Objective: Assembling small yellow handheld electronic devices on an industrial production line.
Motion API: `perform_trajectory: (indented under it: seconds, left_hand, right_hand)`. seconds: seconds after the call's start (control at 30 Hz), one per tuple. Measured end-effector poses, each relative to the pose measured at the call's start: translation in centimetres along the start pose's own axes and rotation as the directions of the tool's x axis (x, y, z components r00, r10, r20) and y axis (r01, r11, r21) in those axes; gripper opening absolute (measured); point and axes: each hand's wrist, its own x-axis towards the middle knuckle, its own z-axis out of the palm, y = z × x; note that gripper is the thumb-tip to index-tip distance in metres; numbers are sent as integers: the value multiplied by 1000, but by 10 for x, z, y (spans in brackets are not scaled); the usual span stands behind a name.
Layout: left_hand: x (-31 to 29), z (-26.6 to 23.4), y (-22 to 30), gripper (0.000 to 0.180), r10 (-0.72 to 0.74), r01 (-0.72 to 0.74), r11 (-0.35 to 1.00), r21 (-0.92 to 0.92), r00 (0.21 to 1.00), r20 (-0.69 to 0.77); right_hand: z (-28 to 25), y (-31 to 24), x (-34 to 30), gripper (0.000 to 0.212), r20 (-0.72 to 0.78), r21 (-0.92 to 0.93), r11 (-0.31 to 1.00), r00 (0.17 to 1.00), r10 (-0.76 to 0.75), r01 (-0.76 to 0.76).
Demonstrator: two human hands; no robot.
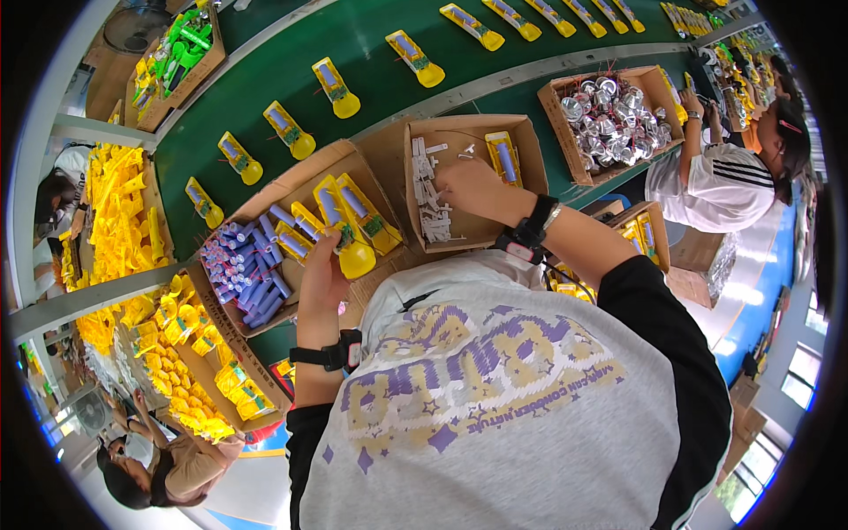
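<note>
Yellow casing (357,259) bearing 1 purple cylinder (331,206), clamped between thumb and fingers of the left grip (320,272) above the left carton (351,156). Right grip (475,190) among small white parts (430,205) in the right carton (468,127); whether its fingers are closed on any cannot be told. Beyond, similar casings (336,89) stand spaced in a row along the green surface (371,99).

The person's left forearm (315,384) goes almost straight forward, and the left hand (318,276) is closed in a firm grip, its thumb (328,240) pointing forward. The right forearm (587,249) comes slanting inward — the right hand (480,187) reaches farther from the chest, back side upward, fingers (452,180) bent down, so I cannot see their tips.
</note>
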Motion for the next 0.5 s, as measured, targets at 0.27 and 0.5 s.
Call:
perform_trajectory:
  seconds: [0.27,0.5]
  left_hand:
    - [-36,20,9,39,96,-100,995,-3,947,305]
    - [-52,54,13,38,157,-228,946,230,943,292]
  right_hand:
    - [-69,-18,-14,21,201,929,279,965,171,-243]
    - [-104,-47,-23,20,64,998,8,980,188,-67]
